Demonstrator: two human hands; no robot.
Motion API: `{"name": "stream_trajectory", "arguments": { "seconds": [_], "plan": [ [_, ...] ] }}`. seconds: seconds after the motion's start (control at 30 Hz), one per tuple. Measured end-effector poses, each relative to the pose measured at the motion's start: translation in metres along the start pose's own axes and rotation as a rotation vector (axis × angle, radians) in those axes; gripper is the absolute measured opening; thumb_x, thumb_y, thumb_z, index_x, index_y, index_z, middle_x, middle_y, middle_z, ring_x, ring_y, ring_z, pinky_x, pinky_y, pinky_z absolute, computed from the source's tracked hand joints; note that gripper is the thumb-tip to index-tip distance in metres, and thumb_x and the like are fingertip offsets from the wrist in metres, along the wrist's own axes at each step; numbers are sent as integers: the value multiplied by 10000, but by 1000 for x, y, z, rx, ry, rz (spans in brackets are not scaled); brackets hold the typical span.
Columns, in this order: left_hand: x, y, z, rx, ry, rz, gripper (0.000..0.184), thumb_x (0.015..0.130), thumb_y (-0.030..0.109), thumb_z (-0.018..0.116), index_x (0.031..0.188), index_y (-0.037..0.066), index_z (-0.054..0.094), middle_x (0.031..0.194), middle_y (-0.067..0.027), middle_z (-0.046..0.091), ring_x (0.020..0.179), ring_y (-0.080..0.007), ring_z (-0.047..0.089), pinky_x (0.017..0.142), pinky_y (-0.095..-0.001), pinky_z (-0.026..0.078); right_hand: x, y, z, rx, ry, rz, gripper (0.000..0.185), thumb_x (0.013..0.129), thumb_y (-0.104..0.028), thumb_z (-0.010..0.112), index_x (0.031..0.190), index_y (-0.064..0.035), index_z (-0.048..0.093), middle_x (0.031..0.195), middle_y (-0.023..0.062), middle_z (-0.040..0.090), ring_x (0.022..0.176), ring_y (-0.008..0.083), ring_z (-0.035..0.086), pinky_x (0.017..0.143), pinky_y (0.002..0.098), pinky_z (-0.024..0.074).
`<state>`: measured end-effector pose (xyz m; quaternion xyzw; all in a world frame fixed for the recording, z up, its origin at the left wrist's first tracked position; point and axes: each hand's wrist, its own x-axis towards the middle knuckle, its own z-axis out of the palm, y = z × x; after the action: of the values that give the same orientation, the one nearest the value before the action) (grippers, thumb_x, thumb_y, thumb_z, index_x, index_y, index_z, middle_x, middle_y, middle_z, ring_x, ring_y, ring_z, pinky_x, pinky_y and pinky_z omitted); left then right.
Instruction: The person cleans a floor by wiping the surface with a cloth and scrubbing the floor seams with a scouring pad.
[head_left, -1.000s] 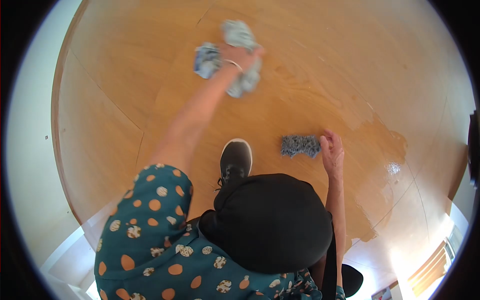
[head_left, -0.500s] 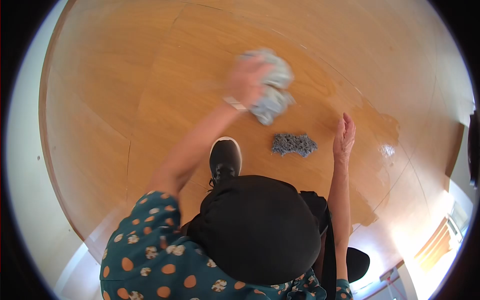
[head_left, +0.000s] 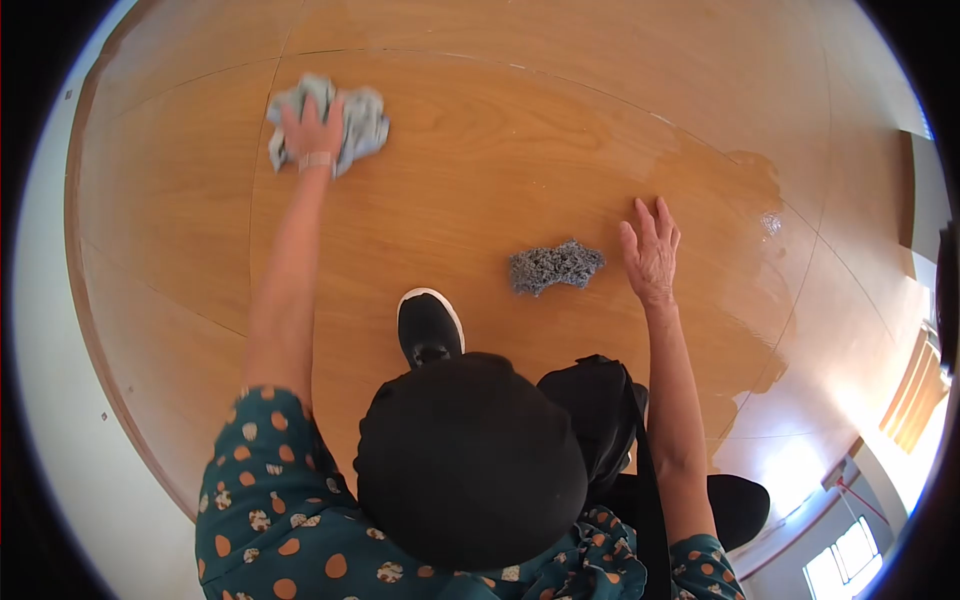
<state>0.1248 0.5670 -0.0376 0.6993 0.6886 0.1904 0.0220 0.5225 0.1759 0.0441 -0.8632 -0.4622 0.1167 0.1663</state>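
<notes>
My left hand (head_left: 314,132) lies palm down on a crumpled pale grey-green rag (head_left: 362,128), gripping it against the wooden floor at the upper left. A light band circles that wrist. My right hand (head_left: 652,255) is open, fingers apart and holding nothing, low over the floor; whether it touches the boards I cannot tell. Just left of it lies a dark grey, curly-textured scrubbing pad (head_left: 556,268), apart from both hands.
A wet patch (head_left: 765,215) shines on the wooden floor (head_left: 450,150) to the right. My black shoe (head_left: 430,325) stands below the scrubbing pad. A pale wall (head_left: 60,330) with a brown skirting edge bounds the left side. Windows glow at lower right.
My left hand has swept the rag from the middle to the upper left. My right hand has shifted slightly left and its fingers have spread. The camera view has shifted too.
</notes>
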Motion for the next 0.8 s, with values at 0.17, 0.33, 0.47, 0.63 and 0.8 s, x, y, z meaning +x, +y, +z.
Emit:
{"name": "stream_trajectory", "arguments": {
  "seconds": [0.17,0.33,0.47,0.63,0.8],
  "plan": [
    [30,122,51,-34,49,409,562,880,626,535,1283,260,672,1503,-125,400,1289,-441,416,979,-523,451,18,10,-21,288,-160,160,531,994,-412,572,1439,-126,526,1539,172,392,1360,337,420,1114,422,394],
    [-163,254,22,-406,-21,738,545,833,461,625,1276,145,659,1518,-173,399,1333,-515,392,1004,-604,389,39,-28,-11,430,-13,19,596,970,-445,598,1479,-158,482,1552,175,371,1389,356,394,1137,438,373],
    [-221,272,-41,-1238,-894,126,391,961,101,485,1335,37,578,1333,-156,604,1280,-273,540,1088,-370,416,57,-44,-4,337,-105,-202,656,935,-458,637,1493,-162,462,1558,178,361,1406,381,368,1142,455,368],
    [-274,184,-106,-913,-861,291,280,909,96,594,1182,33,586,1086,-122,606,946,-211,591,844,-306,497,38,-38,2,47,-61,-453,739,799,-438,756,1460,-221,505,1583,146,317,1417,439,314,1127,533,366],
    [-315,199,-116,-662,-829,1024,797,692,297,829,1388,81,506,1314,-146,458,1203,-347,479,1018,-462,396,56,-76,31,-341,-61,-938,551,814,-222,675,1356,-231,573,1530,49,385,1422,382,331,1170,531,308]
  ]
}}
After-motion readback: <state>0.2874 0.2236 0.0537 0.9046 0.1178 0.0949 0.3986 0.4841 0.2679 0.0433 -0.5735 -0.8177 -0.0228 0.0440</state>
